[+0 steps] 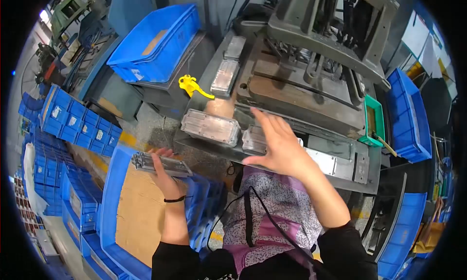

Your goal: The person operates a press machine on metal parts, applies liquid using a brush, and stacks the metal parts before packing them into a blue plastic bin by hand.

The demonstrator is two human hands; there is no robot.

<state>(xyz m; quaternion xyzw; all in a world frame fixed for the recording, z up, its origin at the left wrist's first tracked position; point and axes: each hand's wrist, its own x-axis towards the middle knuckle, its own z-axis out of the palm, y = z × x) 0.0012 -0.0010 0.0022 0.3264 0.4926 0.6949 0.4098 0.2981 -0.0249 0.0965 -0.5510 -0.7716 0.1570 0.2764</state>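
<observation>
My left hand (167, 181) grips a flat, ribbed metal casting (142, 161), thumb across its near face and fingertips showing beyond it. The casting is held above a large blue bin (110, 202) with a brown cardboard sheet (141, 212) inside. My right hand (283, 151) is open, fingers stretched out and thumb apart, over a metal casting (253, 140) at the front of the machine table. It partly hides that casting; whether it touches it I cannot tell. Left of it lies another rectangular metal casting (210, 128).
Two more castings lie on the table's left side, near a yellow air gun (190, 86). A heavy press (311, 95) stands behind. At right are a green tray (373, 119) with a brush and a blue crate (408, 115). Another blue crate (154, 44) sits at the back left.
</observation>
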